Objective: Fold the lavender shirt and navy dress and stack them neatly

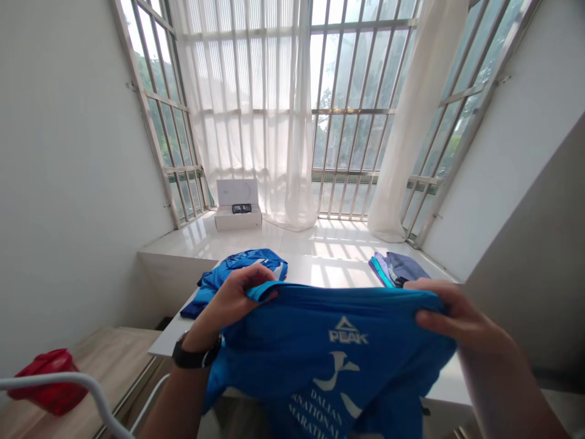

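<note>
A blue T-shirt (365, 372) with white print, including "PEAK" and "DALIAN", hangs stretched between my two hands. My left hand (247, 296) is closed on its upper left edge, fingers curled into the cloth; a dark watch (196, 352) is on that wrist. At the upper right corner, my right hand (450, 314) pinches the fabric with the thumb in front. Behind my left hand lies a heap of blue clothes (249, 259) on the white surface. Beyond my right hand sits a small stack of folded clothes (397, 268) in grey, lilac and turquoise.
A white open box (238, 219) with a dark device (242, 208) stands on the white ledge (292, 247) by the barred window. Sheer curtains (256, 122) hang behind. At lower left are a red container (50, 381) and a white curved tube (91, 387).
</note>
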`<state>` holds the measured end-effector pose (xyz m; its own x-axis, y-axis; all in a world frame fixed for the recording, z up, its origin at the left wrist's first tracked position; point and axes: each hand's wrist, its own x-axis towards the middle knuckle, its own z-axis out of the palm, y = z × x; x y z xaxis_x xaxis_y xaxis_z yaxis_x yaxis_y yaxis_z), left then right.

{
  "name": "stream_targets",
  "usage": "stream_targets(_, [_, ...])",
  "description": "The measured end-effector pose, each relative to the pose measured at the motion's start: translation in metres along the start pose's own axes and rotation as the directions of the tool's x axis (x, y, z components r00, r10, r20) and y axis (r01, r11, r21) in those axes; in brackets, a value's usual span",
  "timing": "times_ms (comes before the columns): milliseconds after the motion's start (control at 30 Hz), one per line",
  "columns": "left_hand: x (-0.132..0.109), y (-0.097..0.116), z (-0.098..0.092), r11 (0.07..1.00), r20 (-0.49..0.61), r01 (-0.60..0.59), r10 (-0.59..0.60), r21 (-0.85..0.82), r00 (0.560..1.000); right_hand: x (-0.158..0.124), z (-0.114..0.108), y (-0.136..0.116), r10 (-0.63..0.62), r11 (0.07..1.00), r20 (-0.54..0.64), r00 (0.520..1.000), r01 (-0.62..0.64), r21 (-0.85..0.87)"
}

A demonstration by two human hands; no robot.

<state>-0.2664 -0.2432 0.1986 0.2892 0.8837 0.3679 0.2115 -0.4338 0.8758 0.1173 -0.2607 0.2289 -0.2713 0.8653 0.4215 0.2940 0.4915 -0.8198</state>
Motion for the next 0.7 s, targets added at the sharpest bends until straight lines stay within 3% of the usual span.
stream_targets(67, [0.018, 0.010, -0.006, 0.999, -0.087, -0.039, 0.042, 0.037, 0.995, 0.011, -0.016, -0.016, 0.013, 0.998, -0.133, 0.991, -0.004, 0.068])
stream_targets(133, [0.033, 0.013, -0.011, 0.999, -0.119, -0.030, 0.035, 0.045, 0.992, 0.025, -0.023, -0.026, 0.059, 0.995, -0.300, 0.952, -0.032, 0.093])
stream_targets(233, [0.047, 0.004, -0.010, 0.999, -0.088, 0.021, -0.025, -0.040, 0.996, 0.042, -0.024, -0.031, 0.009, 0.989, -0.408, 0.913, -0.067, -0.128])
stream_targets(300, [0.050, -0.009, -0.005, 0.993, -0.066, 0.054, -0.061, -0.101, 0.996, 0.049, -0.024, -0.028, -0.120, 0.907, -0.399, 0.909, -0.063, -0.417])
stream_targets(400, [0.051, -0.032, 0.002, 0.991, -0.093, 0.080, -0.090, -0.106, 0.992, 0.057, -0.028, -0.017, -0.323, 0.646, -0.352, 0.879, -0.067, -0.761])
stream_targets(500, [0.055, -0.037, -0.004, 0.993, -0.179, 0.023, -0.001, 0.120, 0.984, 0.065, -0.040, -0.013, -0.419, 0.422, -0.297, 0.858, -0.105, -0.900])
stream_targets(600, [0.066, -0.011, -0.023, 0.893, -0.308, -0.058, 0.214, 0.445, 0.927, 0.074, -0.057, -0.026, -0.507, 0.295, -0.247, 0.826, -0.103, -0.950])
stream_targets(700, [0.079, 0.036, -0.049, 0.771, -0.428, -0.070, 0.424, 0.633, 0.798, 0.084, -0.072, -0.050, -0.546, 0.211, -0.111, 0.830, 0.008, -0.978])
